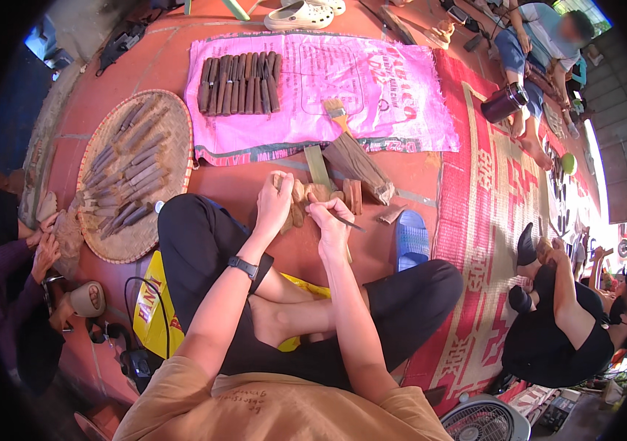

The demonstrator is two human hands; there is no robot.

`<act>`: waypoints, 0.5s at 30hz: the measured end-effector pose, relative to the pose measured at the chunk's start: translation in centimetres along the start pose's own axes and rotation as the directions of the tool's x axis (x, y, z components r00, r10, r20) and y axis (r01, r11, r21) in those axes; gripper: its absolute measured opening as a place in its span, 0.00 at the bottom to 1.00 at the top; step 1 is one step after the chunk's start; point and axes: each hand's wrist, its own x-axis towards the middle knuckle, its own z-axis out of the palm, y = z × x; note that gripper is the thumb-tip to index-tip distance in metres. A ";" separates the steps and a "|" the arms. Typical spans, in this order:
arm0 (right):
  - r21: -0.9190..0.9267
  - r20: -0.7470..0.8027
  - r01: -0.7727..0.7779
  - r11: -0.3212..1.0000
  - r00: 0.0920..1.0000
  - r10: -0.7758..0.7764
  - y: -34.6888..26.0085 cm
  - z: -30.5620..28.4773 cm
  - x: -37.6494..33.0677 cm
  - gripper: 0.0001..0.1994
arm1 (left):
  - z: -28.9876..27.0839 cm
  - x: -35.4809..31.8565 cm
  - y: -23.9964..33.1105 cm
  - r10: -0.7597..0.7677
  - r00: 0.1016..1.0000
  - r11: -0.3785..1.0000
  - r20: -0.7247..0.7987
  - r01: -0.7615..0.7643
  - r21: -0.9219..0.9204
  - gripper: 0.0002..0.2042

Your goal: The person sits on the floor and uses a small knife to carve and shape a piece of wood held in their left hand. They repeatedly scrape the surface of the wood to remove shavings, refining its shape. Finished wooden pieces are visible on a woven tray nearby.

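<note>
My left hand (pixel 274 200) is closed on a small pale-brown piece of wood, mostly hidden by the fingers. Just to its right, my right hand (pixel 330 222) pinches a thin dark carving tool (pixel 350 223) that points down to the right; its working end is hidden. Between the hands sits a carved brown wooden block (pixel 299 194). Reddish-brown wood pieces (pixel 353 195) stand close beyond my right hand. A flat greenish strip (pixel 318 165) and a dark wooden slab (pixel 358 166) lie past them, with a flat brush (pixel 337 113) touching the slab's far end.
At left a round woven tray (pixel 175 121) bears several wooden pieces. On a pink sack (pixel 313 73) dark wooden pieces (pixel 240 84) lie in rows. A blue sandal (pixel 412 239) is by my right knee, near a red patterned mat (pixel 467 220). Other people sit left and right.
</note>
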 end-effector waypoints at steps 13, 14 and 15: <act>-0.163 -0.003 0.162 0.973 0.986 -0.165 -0.3 1.9 -0.8 0.05 | 0.0 0.0 0.0 -0.006 1.000 1.000 -0.027 0.007 0.029 0.17; -0.219 -0.007 0.160 0.963 0.986 -0.165 -0.6 2.5 -1.0 0.06 | 0.0 -0.2 0.1 -0.024 0.999 0.999 -0.029 0.025 0.025 0.17; -0.273 -0.011 0.156 0.949 0.986 -0.166 -1.0 3.0 -1.1 0.06 | -0.2 0.1 0.1 0.000 1.000 1.000 -0.025 0.001 0.025 0.17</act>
